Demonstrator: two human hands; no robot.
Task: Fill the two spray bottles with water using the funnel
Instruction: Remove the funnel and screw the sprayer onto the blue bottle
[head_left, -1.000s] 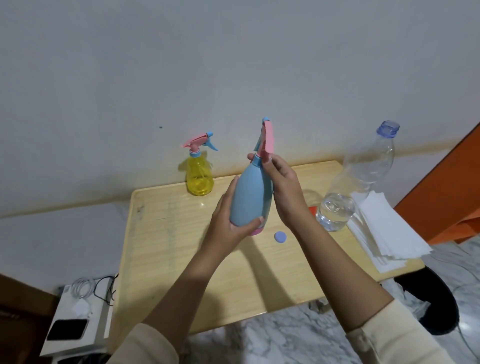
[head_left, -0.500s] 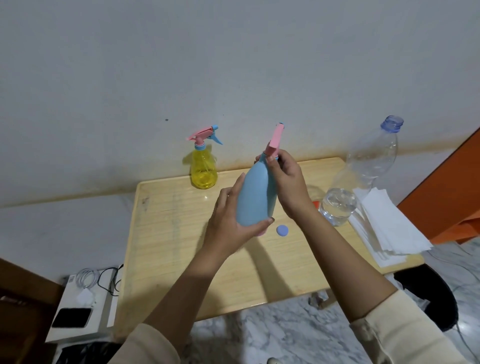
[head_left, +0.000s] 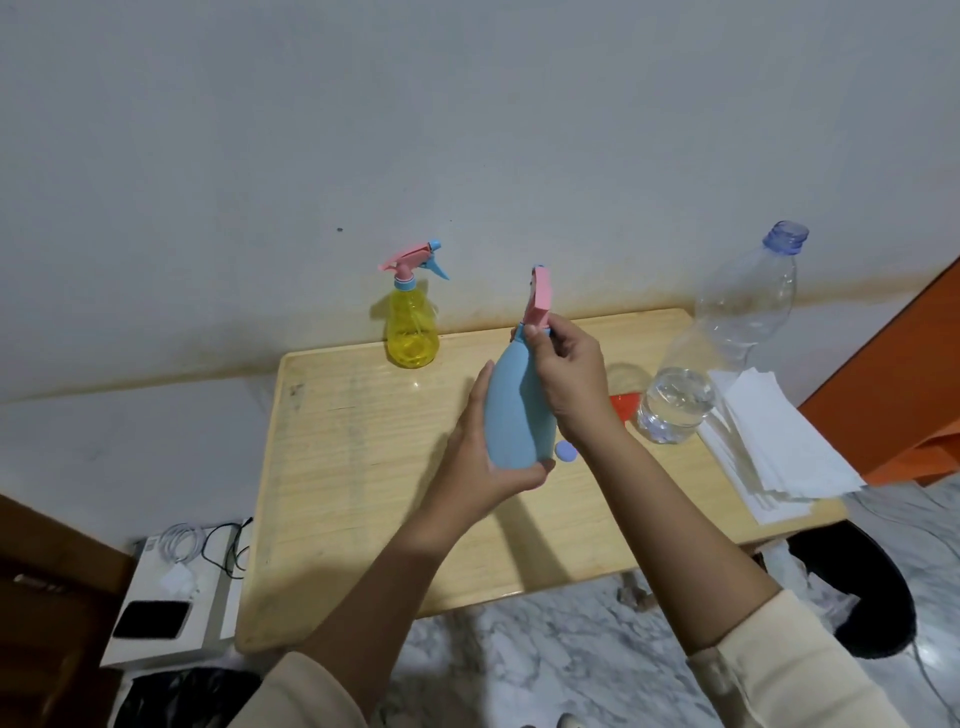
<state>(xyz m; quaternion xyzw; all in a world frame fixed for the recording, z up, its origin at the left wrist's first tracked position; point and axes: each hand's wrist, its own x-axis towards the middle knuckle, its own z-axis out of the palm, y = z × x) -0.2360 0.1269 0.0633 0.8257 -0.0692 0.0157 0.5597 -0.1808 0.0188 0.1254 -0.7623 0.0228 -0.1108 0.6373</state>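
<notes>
Bench (head_left: 363, 493) with yellow spray bottle (head_left: 412, 332) at eleven o'clock, water bottle (head_left: 727, 338) and paper stack (head_left: 779, 452) at three, red funnel (head_left: 627, 406) partly hidden behind right hand (head_left: 571, 382). At centre, left hand (head_left: 480, 467) grips blue spray bottle (head_left: 519, 410) low down; right hand pinches its neck.

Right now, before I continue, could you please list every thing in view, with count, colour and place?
blue spray bottle: 1, blue with pink sprayer, held above the table
yellow spray bottle: 1, yellow, pink-and-blue sprayer, upright at table's back edge
water bottle: 1, clear, uncapped, little water, table's right side
bottle cap: 1, blue, on table beside the held bottle
funnel: 1, red, mostly hidden behind the right wrist
paper sheets: one stack, white, table's right edge
table: 1, light wood
box: 1, white, floor at left
left-hand grip: 1, round the blue bottle's body
right-hand grip: 1, pinching its sprayer collar
</notes>
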